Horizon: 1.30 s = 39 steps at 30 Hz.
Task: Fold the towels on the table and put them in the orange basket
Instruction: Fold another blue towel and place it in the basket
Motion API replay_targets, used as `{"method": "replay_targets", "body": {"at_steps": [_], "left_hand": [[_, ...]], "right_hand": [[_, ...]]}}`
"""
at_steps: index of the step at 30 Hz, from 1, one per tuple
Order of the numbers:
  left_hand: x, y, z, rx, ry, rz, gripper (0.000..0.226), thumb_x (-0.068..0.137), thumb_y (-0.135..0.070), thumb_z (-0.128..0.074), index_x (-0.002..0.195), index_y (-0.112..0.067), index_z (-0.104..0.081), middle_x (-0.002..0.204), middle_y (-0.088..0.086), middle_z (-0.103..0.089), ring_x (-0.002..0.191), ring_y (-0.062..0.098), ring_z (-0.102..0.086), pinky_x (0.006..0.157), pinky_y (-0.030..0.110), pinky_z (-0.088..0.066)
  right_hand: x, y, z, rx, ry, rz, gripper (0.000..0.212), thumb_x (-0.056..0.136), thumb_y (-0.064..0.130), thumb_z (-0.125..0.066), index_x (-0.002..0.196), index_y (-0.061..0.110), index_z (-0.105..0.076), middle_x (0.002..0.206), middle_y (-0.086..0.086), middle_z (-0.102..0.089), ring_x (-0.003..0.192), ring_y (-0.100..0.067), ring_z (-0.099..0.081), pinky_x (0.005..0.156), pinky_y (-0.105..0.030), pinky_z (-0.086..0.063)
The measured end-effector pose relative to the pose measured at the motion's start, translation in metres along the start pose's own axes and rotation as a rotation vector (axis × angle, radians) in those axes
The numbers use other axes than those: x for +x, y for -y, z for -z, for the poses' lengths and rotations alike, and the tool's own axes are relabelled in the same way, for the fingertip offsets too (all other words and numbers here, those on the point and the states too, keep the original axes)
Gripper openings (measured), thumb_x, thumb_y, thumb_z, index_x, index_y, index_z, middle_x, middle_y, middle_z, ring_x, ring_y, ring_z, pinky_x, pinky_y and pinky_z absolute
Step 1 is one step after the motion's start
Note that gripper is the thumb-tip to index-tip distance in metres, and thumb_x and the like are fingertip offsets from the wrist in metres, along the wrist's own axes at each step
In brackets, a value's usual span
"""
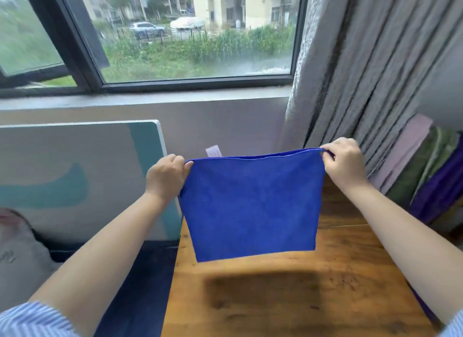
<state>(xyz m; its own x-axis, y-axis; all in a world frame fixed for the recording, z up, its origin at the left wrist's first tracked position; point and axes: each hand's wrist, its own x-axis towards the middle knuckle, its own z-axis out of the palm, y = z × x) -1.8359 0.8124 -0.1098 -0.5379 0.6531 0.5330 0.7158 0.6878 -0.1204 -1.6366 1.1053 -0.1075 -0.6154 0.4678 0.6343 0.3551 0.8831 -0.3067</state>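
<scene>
Left hand (166, 177), centre-left of frame, fingers curled, pinching the upper left corner of the blue towel (251, 206). Towel hangs mid-frame, clear of the wooden table (350, 281), its shadow lying on the boards below; it looks already doubled, two edges showing along the top, a white tag (213, 151) poking up behind the upper left. Right hand (343, 162), centre-right, likewise pinches the upper right corner, top edge drawn nearly taut between the two. Far right of frame: a stack of towels (431, 176), pink, green and purple, against the grey curtain (363, 73). Orange basket not in view. Judgement: the step in hand is the next fold. To do it well, keep both pinches level so the top edge stays straight, let the lower edge settle square, then either bring the corners together or lower the cloth flat on the table and fold across. Match edges before pressing the crease; microfibre of this sort is likely to cling and skew. Watch that the tag ends up inside.
</scene>
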Motion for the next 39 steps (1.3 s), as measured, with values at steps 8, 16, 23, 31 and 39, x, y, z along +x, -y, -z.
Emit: {"method": "replay_targets", "body": {"at_steps": [8, 16, 23, 31, 39], "left_hand": [[0.001, 0.012, 0.013, 0.007, 0.113, -0.189, 0.053, 0.031, -0.019, -0.097, 0.032, -0.008, -0.045, 0.032, 0.003, -0.044, 0.02, 0.016, -0.042, 0.029, 0.007, -0.029], [0.003, 0.028, 0.011, 0.009, 0.12, -0.392, 0.065, 0.044, -0.015, -0.093, 0.049, -0.02, -0.029, 0.029, 0.001, -0.044, 0.018, 0.016, -0.04, 0.024, 0.011, -0.025], [0.013, 0.012, 0.008, 0.227, 0.428, -0.111, 0.024, 0.103, -0.018, -0.031, 0.112, -0.008, -0.05, 0.109, 0.005, -0.065, 0.1, 0.025, -0.063, 0.065, 0.029, -0.04], [0.061, -0.011, -0.014, 0.186, 0.501, 0.14, 0.03, 0.091, 0.005, -0.035, 0.115, -0.002, -0.051, 0.118, 0.012, -0.06, 0.111, 0.03, -0.056, 0.08, 0.034, -0.047], [0.082, 0.001, -0.022, -0.2, 0.146, 0.339, 0.023, 0.091, 0.003, -0.037, 0.102, 0.006, -0.056, 0.105, 0.023, -0.061, 0.098, 0.037, -0.056, 0.071, 0.043, -0.044]], "right_hand": [[0.004, 0.004, 0.016, 0.0, 0.023, -0.012, 0.041, 0.075, 0.012, -0.036, 0.077, -0.009, -0.071, 0.071, -0.028, -0.064, 0.076, -0.045, -0.06, 0.072, -0.039, -0.048], [0.01, 0.009, 0.021, -0.06, 0.032, -0.027, 0.037, 0.07, 0.008, -0.04, 0.08, -0.008, -0.071, 0.077, -0.028, -0.066, 0.081, -0.045, -0.058, 0.07, -0.041, -0.049], [0.018, 0.002, 0.006, -0.106, 0.226, -0.115, 0.028, 0.086, 0.005, -0.046, 0.1, -0.002, -0.07, 0.102, -0.024, -0.064, 0.103, -0.039, -0.051, 0.083, -0.038, -0.044], [0.05, -0.008, -0.032, -0.049, 0.205, -0.302, 0.031, 0.089, 0.005, -0.042, 0.106, -0.004, -0.066, 0.109, -0.027, -0.061, 0.109, -0.04, -0.051, 0.084, -0.037, -0.043], [0.066, -0.028, -0.044, 0.052, -0.123, 0.04, 0.022, 0.068, -0.008, -0.049, 0.076, -0.011, -0.07, 0.072, -0.029, -0.067, 0.07, -0.045, -0.063, 0.068, -0.029, -0.033]]}}
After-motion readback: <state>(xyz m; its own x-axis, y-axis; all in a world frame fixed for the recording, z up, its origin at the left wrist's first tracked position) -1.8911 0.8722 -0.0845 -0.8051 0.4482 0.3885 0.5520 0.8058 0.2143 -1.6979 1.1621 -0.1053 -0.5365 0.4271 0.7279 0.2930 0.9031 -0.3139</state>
